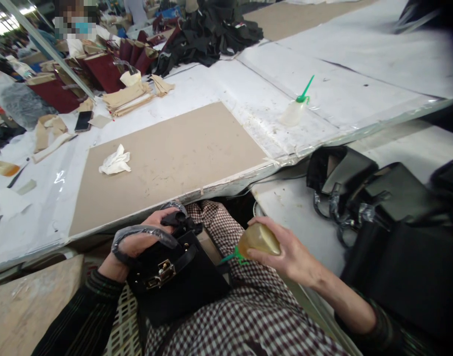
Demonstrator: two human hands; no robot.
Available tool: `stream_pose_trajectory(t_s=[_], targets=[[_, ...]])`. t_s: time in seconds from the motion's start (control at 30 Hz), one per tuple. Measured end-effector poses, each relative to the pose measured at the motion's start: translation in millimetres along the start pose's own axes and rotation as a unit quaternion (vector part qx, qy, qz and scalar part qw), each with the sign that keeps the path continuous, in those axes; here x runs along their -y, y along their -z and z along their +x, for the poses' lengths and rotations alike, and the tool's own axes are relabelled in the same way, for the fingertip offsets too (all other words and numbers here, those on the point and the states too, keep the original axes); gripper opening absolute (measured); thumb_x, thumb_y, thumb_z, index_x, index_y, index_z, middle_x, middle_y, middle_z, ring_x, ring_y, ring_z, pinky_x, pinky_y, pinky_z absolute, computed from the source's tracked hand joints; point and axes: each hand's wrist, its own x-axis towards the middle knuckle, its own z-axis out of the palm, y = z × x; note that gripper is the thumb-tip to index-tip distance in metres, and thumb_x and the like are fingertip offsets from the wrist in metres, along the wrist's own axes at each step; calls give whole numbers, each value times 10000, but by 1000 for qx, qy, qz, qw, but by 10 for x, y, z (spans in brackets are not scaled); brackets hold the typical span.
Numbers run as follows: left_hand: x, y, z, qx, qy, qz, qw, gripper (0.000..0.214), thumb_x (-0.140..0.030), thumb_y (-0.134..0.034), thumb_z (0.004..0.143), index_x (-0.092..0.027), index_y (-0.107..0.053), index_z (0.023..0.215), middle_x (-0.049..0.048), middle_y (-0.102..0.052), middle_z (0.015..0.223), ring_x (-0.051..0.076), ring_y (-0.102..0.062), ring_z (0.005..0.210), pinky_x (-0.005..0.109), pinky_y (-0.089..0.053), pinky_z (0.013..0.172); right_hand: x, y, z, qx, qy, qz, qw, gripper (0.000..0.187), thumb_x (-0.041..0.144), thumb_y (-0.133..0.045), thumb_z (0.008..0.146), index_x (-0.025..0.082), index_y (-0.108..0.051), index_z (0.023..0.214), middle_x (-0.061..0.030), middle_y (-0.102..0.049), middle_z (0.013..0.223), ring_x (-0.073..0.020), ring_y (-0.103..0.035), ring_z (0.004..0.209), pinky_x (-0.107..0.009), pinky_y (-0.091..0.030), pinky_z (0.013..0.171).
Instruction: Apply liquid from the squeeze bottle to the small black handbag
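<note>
A black handbag (pixel 185 282) with a gold-coloured clasp rests on my lap, its handle (pixel 148 235) wrapped in clear plastic. My left hand (pixel 152 232) reaches through that handle and grips the bag near its top edge; some of the fingers are hidden by black material. In my right hand (pixel 286 247) is a squeeze bottle (pixel 261 240) of yellowish liquid, tipped over with its green nozzle (pixel 232 255) pointing left and down at the bag's side. The nozzle's tip is close to the bag; whether it touches, I cannot tell.
A brown board (pixel 174 153) with a crumpled white tissue (pixel 116 160) lies on the table before me. Another green-tipped bottle (pixel 295 110) stands beyond it. Several black bags (pixel 393 193) sit at right. Dark red bags (pixel 102 71), a phone (pixel 83 121) and a masked person are farther left.
</note>
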Motion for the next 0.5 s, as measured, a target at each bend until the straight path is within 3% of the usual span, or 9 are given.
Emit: stream_pose_trajectory(t_s=[0.13, 0.23, 0.37, 0.5], targets=[[-243, 162, -216, 5, -17, 54, 998, 343, -199, -641, 761, -189, -623, 1103, -4, -676, 1054, 182, -605, 981, 275, -443, 892, -25, 65, -6, -137, -35, 96, 985, 545, 549, -732, 852, 278, -504, 1268, -26, -616, 1044, -183, -613, 877, -281, -539, 733], [-242, 74, -317, -2, -34, 80, 996, 215, -206, -642, 799, -229, -617, 1012, -50, -660, 999, 143, -584, 931, 257, -419, 863, -123, 45, -33, -207, -43, 94, 973, 577, 567, -746, 827, 272, -509, 1262, -41, -608, 1072, -199, -618, 904, -295, -546, 746], [-130, -154, -356, -38, -43, 54, 997, 173, -187, -611, 838, -246, -600, 1001, -68, -636, 998, 118, -557, 929, 247, -392, 874, -265, -72, -36, -162, -34, 28, 986, 597, 577, -751, 827, 299, -495, 1288, -44, -608, 1177, -233, -621, 998, -367, -539, 829], [-95, -222, -382, -47, -34, 47, 997, 169, -171, -602, 849, -249, -595, 999, -73, -633, 980, 107, -545, 909, 237, -386, 859, -304, -215, 88, -132, -4, -29, 991, 581, 575, -742, 843, 329, -481, 1300, -19, -604, 1215, -228, -613, 1034, -396, -524, 889]])
